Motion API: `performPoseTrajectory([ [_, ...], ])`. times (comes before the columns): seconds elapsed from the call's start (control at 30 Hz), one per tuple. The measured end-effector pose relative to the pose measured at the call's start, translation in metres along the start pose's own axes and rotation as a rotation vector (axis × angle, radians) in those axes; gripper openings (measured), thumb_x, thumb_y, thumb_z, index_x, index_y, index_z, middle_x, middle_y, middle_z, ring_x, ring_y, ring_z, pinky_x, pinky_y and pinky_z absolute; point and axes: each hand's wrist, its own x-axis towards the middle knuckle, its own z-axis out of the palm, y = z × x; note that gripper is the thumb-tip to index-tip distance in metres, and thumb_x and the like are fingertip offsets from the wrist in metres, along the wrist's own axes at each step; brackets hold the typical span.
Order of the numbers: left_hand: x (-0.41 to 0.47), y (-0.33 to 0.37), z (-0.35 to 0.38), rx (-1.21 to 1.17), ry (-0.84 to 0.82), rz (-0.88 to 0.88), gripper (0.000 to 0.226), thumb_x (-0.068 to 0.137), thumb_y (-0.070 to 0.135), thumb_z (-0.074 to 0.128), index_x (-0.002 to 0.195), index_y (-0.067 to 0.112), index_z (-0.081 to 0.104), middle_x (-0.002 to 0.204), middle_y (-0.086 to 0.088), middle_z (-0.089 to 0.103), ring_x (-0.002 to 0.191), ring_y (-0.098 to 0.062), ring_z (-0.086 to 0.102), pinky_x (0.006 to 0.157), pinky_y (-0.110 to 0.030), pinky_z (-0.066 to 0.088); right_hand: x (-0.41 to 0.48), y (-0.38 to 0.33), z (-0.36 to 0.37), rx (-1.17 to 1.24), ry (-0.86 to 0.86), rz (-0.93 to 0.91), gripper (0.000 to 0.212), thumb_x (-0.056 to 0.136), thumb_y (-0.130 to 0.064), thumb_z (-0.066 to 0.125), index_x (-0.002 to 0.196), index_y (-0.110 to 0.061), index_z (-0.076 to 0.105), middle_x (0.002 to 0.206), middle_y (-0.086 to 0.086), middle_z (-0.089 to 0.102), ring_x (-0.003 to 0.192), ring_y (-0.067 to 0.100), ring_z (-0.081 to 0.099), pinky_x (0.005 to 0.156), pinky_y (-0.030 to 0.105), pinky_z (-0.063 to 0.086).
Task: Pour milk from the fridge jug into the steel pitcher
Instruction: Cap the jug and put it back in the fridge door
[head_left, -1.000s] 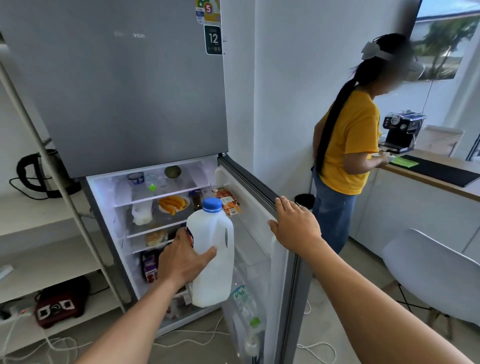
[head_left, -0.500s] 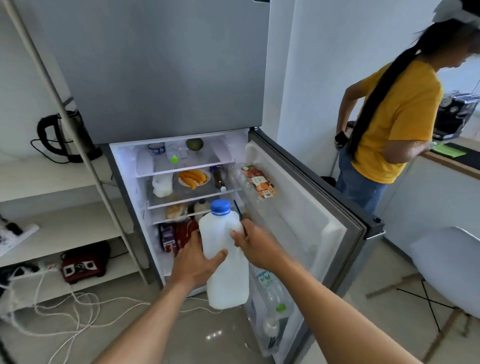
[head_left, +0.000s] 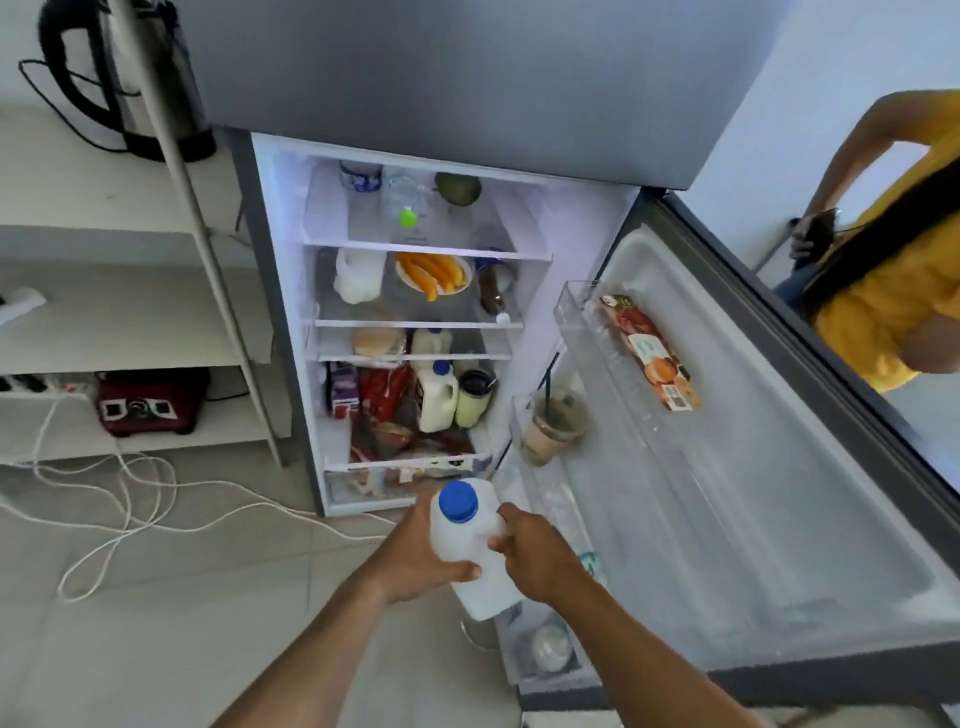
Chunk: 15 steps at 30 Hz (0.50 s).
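Note:
A white plastic milk jug (head_left: 480, 582) with a blue cap (head_left: 458, 500) is out of the fridge, held low in front of the open lower compartment. My left hand (head_left: 415, 558) wraps its left side. My right hand (head_left: 537, 553) grips its handle side. The fridge door (head_left: 727, 493) stands wide open to the right. A second milk jug (head_left: 436, 397) stands on the bottom shelf inside. No steel pitcher is in view.
A person in a yellow shirt (head_left: 893, 280) stands at the right, past the door. White shelving (head_left: 130, 332) with a kettle (head_left: 140, 83) and a red appliance (head_left: 150, 402) is at the left. White cables (head_left: 130, 499) trail on the floor. A juice carton (head_left: 649, 353) and a lidded cup (head_left: 553, 423) sit in the door racks.
My right hand left the door edge and took hold of the jug. The jug came lower and nearer to me, and my view tilted down.

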Motion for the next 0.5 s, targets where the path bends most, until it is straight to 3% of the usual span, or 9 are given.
performPoseTrajectory([
  [0.1, 0.028, -0.022, 0.004, 0.008, -0.015, -0.016, 0.108, 0.049, 0.031, 0.096, 0.14, 0.032, 0.039, 0.137, 0.003, 0.049, 0.125, -0.019, 0.054, 0.101, -0.046, 0.052, 0.026, 0.012, 0.011, 0.003, -0.021, 0.044, 0.017, 0.094, -0.016, 0.054, 0.111, -0.013, 0.053, 0.109, 0.009, 0.065, 0.097, 0.024, 0.061, 0.083, 0.033, 0.051],
  [0.2, 0.055, -0.039, 0.01, 0.044, 0.024, -0.041, 0.105, 0.047, 0.038, 0.091, 0.137, 0.04, 0.037, 0.131, 0.011, 0.046, 0.118, -0.015, 0.056, 0.098, -0.04, 0.053, 0.046, 0.026, 0.019, 0.045, -0.012, 0.089, 0.016, 0.094, -0.014, 0.055, 0.11, -0.014, 0.057, 0.109, 0.007, 0.067, 0.093, 0.019, 0.061, 0.083, 0.033, 0.052],
  [0.27, 0.067, -0.048, 0.017, 0.035, 0.063, -0.048, 0.1, 0.046, 0.041, 0.087, 0.132, 0.044, 0.035, 0.129, 0.011, 0.045, 0.115, -0.015, 0.056, 0.095, -0.033, 0.052, 0.054, 0.031, 0.022, 0.086, 0.033, 0.116, 0.022, 0.096, -0.019, 0.053, 0.118, -0.017, 0.058, 0.116, 0.004, 0.066, 0.102, 0.018, 0.061, 0.09, 0.032, 0.051],
  [0.4, 0.097, -0.071, 0.031, -0.035, 0.16, -0.085, 0.105, 0.041, 0.043, 0.086, 0.134, 0.035, 0.038, 0.128, 0.008, 0.046, 0.112, -0.014, 0.056, 0.088, -0.027, 0.051, 0.075, 0.046, 0.022, -0.002, 0.194, 0.193, 0.031, 0.099, -0.031, 0.047, 0.128, -0.024, 0.052, 0.131, -0.002, 0.056, 0.118, 0.015, 0.053, 0.1, 0.028, 0.042],
  [0.5, 0.121, -0.083, 0.04, -0.096, 0.224, -0.13, 0.106, 0.043, 0.036, 0.09, 0.136, 0.026, 0.041, 0.127, 0.006, 0.049, 0.11, -0.015, 0.057, 0.09, -0.034, 0.056, 0.086, 0.061, 0.019, -0.066, 0.185, 0.299, 0.038, 0.1, -0.033, 0.043, 0.136, -0.021, 0.045, 0.142, 0.0, 0.048, 0.128, 0.017, 0.046, 0.106, 0.028, 0.036],
])
